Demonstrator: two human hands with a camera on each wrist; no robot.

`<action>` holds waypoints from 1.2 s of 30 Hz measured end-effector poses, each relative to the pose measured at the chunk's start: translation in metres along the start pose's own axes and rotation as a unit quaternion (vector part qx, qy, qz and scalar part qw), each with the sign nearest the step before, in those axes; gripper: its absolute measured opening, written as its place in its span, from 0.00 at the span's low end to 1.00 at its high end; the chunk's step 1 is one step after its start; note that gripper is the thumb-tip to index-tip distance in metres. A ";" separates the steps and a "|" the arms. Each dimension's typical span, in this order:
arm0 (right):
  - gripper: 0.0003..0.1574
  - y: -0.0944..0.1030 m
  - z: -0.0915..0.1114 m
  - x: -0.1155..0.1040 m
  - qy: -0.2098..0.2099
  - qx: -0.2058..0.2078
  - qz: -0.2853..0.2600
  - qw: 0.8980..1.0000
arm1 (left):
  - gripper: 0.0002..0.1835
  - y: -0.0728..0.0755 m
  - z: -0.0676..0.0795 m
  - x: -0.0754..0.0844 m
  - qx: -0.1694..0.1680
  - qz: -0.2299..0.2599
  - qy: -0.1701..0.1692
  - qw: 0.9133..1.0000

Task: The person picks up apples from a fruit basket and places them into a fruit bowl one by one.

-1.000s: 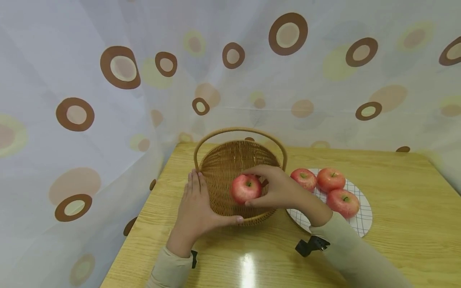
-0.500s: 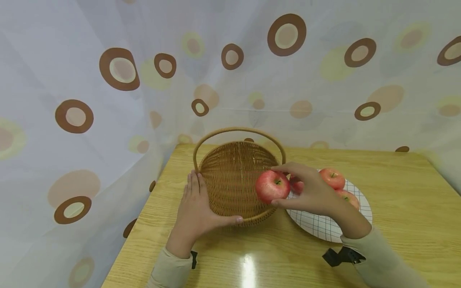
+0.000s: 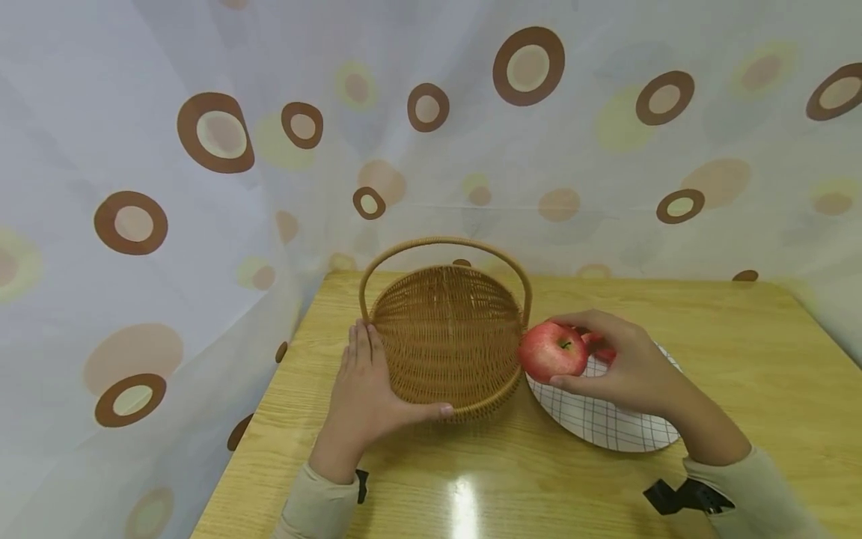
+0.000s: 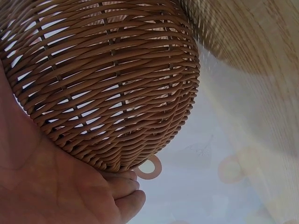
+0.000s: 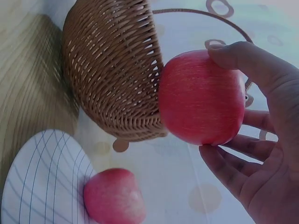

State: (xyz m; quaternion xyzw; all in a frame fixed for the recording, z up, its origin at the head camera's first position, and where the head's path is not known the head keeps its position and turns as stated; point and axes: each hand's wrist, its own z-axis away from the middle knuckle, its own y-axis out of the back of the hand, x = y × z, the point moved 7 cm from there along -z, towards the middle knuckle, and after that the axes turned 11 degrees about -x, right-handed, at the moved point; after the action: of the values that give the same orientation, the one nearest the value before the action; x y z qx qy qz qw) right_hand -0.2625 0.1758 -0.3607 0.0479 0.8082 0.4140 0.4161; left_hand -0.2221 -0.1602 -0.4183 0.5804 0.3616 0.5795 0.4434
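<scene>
A red apple (image 3: 552,352) is gripped between the thumb and fingers of my right hand (image 3: 629,367), just right of the wicker basket (image 3: 447,352) and above the near left part of the plate (image 3: 586,419). The right wrist view shows the thumb on one side of this apple and fingertips on the other. My left hand (image 3: 364,397) lies against the left side of the basket, fingers straight, its thumb stretched along the front rim. From the left wrist, the palm (image 4: 60,191) is seen against the weave. Another apple (image 5: 114,196) rests on the plate; my right hand hides most of what lies there.
An arched handle (image 3: 441,241) rises over the basket. The white plate has a blue grid pattern. Everything stands on a wooden table (image 3: 754,359), with a light curtain (image 3: 606,150) with printed circles hanging behind and at the left.
My right hand has carried the apple rightward, from over the inside of the basket to above the plate's left part. The left hand and the basket stay in place.
</scene>
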 end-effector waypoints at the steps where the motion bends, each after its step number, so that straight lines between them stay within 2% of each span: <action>1: 0.47 0.001 0.002 0.003 -0.006 0.000 0.007 1.000 | 0.93 0.000 0.000 0.000 0.000 0.000 0.001 1.000; 8: 0.45 -0.001 0.016 0.017 -0.039 -0.025 0.076 0.996 | 0.93 0.001 0.000 0.001 0.001 0.002 -0.001 1.000; 14: 0.40 -0.010 0.025 0.030 -0.063 -0.062 0.067 0.994 | 0.92 0.000 0.001 0.001 -0.001 0.005 -0.002 1.000; 19: 0.34 -0.016 0.028 0.038 -0.064 -0.081 0.060 0.993 | 0.92 0.001 0.002 0.001 -0.002 0.007 -0.001 1.000; 22: 0.31 -0.017 0.029 0.041 -0.070 -0.084 0.062 0.992 | 0.92 0.002 0.002 0.001 0.000 0.010 -0.002 1.000; 28: 0.37 -0.018 0.034 0.044 -0.079 -0.079 0.116 0.987 | 0.91 0.002 0.003 0.002 0.000 0.007 -0.005 1.000; 32: 0.36 -0.021 0.036 0.047 -0.090 -0.085 0.115 0.986 | 0.91 0.002 0.002 0.002 0.001 0.006 -0.007 1.000; 36: 0.36 -0.021 0.038 0.047 -0.083 -0.084 0.127 0.985 | 0.92 0.003 0.001 0.002 0.002 0.009 -0.008 1.000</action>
State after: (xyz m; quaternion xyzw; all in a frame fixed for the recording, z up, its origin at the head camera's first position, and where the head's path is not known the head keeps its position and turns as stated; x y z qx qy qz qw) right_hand -0.2604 0.2054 -0.4167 0.1496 0.7204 0.5243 0.4286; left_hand -0.2214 -0.1594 -0.4146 0.5890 0.3541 0.5782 0.4397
